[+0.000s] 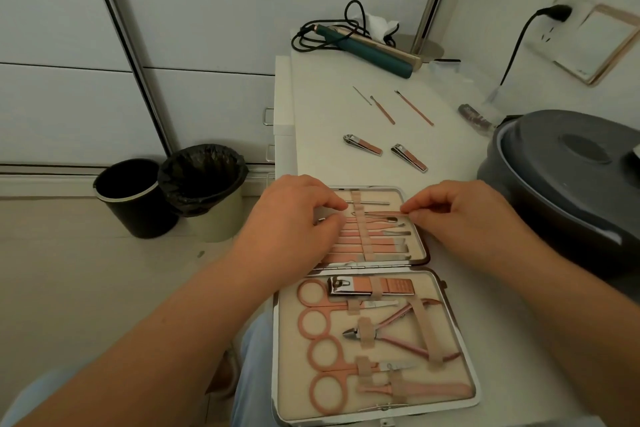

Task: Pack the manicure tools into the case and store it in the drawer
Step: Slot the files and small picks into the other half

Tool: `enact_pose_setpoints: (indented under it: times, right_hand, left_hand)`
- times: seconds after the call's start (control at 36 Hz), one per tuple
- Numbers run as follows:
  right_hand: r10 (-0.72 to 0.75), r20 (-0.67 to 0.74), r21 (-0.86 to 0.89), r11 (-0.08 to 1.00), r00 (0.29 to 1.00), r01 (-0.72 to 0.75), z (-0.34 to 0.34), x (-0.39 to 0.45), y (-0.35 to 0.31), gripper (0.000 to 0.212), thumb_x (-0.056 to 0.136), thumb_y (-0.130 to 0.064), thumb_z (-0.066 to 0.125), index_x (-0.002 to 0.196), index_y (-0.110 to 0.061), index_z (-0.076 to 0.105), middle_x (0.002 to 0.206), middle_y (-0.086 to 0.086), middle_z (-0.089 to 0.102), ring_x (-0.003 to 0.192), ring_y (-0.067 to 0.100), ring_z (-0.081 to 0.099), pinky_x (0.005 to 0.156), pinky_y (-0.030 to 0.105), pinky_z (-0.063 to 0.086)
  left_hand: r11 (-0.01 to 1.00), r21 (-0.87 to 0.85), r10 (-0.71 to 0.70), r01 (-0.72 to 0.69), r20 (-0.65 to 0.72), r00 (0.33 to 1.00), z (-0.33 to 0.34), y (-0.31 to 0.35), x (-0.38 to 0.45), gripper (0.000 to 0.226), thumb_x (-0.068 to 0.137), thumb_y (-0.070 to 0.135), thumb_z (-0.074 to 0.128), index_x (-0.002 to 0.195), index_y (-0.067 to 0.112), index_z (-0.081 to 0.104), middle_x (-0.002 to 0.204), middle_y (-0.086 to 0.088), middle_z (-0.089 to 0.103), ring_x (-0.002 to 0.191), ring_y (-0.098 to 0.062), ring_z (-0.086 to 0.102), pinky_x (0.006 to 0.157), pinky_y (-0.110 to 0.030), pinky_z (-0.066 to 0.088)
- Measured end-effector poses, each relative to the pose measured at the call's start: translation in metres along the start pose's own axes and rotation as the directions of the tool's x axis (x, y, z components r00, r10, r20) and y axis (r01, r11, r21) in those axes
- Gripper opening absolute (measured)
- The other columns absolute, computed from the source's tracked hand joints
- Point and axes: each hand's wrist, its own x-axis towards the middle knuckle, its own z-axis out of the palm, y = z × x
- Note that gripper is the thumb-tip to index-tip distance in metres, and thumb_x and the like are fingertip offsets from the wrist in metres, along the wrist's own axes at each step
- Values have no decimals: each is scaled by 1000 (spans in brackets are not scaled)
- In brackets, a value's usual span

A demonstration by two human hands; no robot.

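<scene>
White dresser top against a pale wall, two bins on the floor to the left. Open manicure case (375,302) lies flat at the near edge, hinge across its middle. Near half filled: big clipper, scissors and nipper under elastic straps. Far half holds a row of thin tools under one vertical strap. Left hand (294,222) rests on the far half's left side, fingers curled down onto the tool handles; whether it pinches one cannot be told. Right hand (460,218) pinches the end of a slim pink tool (405,210) between thumb and forefinger, fingertips together on it, apparently feeding it toward the strap. Loose on the top, well apart from the case: two small clippers (363,145) (409,157) and three thin picks (414,107) farther back. Hair straightener (377,49) with coiled cord, mirror stand (433,3) and a grey lidded pot (568,170) crowd the right and rear. Drawer handles (267,116) show on the dresser's left face. Packing looks roughly two-thirds done. Risks, as I judge them: the slim tool may catch on the strap or dislodge a neighbour; the thinnest pick is easy to overlook; the case overhangs the near edge slightly and a push could tip it; closing with a tool unseated would jam the frame.
</scene>
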Motion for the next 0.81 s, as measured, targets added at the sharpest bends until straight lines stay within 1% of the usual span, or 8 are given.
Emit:
enact_pose_setpoints:
  times: [0.06, 0.11, 0.19, 0.28, 0.36, 0.58, 0.72, 0.81]
  right_hand:
    - [9, 24, -11, 1000, 1000, -9, -6, 1, 1, 26, 82, -23, 64, 66, -43, 61, 70, -23, 62, 69, -8, 58, 53, 5, 41]
    - [5, 59, -27, 1000, 998, -3, -7, 5, -2, 26, 82, -24, 64, 66, -44, 61, 70, -22, 62, 69, -7, 58, 53, 6, 40]
    - [-17, 90, -61, 998, 996, 22, -5, 8, -6, 26, 83, -25, 62, 67, -45, 59, 68, -24, 55, 64, -7, 54, 53, 7, 33]
    - [-49, 97, -99, 993, 994, 59, -1, 10, -9, 23, 85, -25, 60, 73, -44, 59, 74, -23, 52, 68, -3, 52, 55, 9, 34]
    - [-64, 110, -118, 990, 992, 77, 3, 14, -11, 22, 86, -24, 59, 75, -42, 59, 78, -24, 51, 73, -1, 51, 61, 10, 38]
    - [-44, 144, -123, 990, 989, 62, 1, 22, -14, 28, 83, -23, 63, 64, -43, 58, 72, -22, 55, 67, -1, 53, 53, 8, 33]
    - [-81, 104, -193, 976, 991, 100, -5, 19, -10, 4, 81, -34, 63, 82, -38, 64, 76, -21, 57, 69, -1, 52, 55, 11, 33]
    - [-112, 95, -267, 954, 989, 134, -9, 18, -8, 3, 82, -36, 63, 79, -35, 62, 77, -19, 57, 72, -1, 53, 57, 11, 35]
  left_hand:
    - [1000, 2, 11, -11, 11, 1000, 2, 2, 2, 17, 82, 28, 58, 96, 29, 68, 103, 14, 61, 94, 2, 38, 76, 4, 18]
    - [1000, 9, 9, -9, 9, 1000, 1, 1, 1, 17, 82, 28, 58, 96, 30, 68, 102, 14, 60, 93, 2, 36, 77, 7, 15]
    - [1000, 19, 6, -7, 15, 1000, 1, -1, 0, 17, 82, 29, 58, 97, 31, 67, 101, 14, 59, 93, 2, 37, 72, -5, 21]
    - [1000, 20, -1, 0, 33, 999, 1, 0, 1, 18, 82, 30, 57, 97, 32, 67, 100, 16, 57, 93, 1, 37, 72, -13, 20]
    - [1000, 21, -6, 5, 41, 999, 1, 0, 2, 18, 82, 30, 57, 98, 33, 66, 99, 17, 55, 94, 1, 36, 73, -12, 20]
    - [999, 37, 0, -3, 62, 998, 2, -1, 2, 20, 82, 30, 57, 100, 34, 67, 103, 17, 54, 99, 0, 36, 73, -11, 19]
    - [999, 42, 6, -8, 54, 999, 2, -1, 2, 22, 83, 30, 56, 101, 31, 67, 107, 14, 57, 104, -4, 39, 76, -11, 20]
    - [999, 48, 12, -15, 50, 999, 1, -1, 2, 22, 83, 29, 55, 102, 30, 68, 109, 13, 58, 105, -4, 41, 75, -10, 20]
